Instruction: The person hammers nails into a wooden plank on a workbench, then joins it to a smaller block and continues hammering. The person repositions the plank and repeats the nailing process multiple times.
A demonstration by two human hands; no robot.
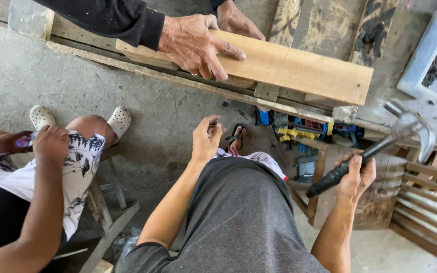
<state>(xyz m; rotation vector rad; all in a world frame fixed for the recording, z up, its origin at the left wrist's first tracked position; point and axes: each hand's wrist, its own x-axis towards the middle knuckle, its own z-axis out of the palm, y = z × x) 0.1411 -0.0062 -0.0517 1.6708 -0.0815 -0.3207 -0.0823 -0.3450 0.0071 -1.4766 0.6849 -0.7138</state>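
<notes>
Right grip (354, 174) clenched on hammer (380, 146); left grip (207, 137) pinches something small, perhaps a nail. Plank (299, 68) ahead, steadied by co-worker's hand (193, 45): swing squarely.

Black-handled claw hammer (380, 146), steel head raised rightward, tilted, in right-hand grip.

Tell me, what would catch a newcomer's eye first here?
Likely the hammer, raised at the right in the person's right hand. Next, the pale wooden plank across the top, pressed down by another person's hands. The left hand pinches something small in the middle, too small to identify.
</notes>
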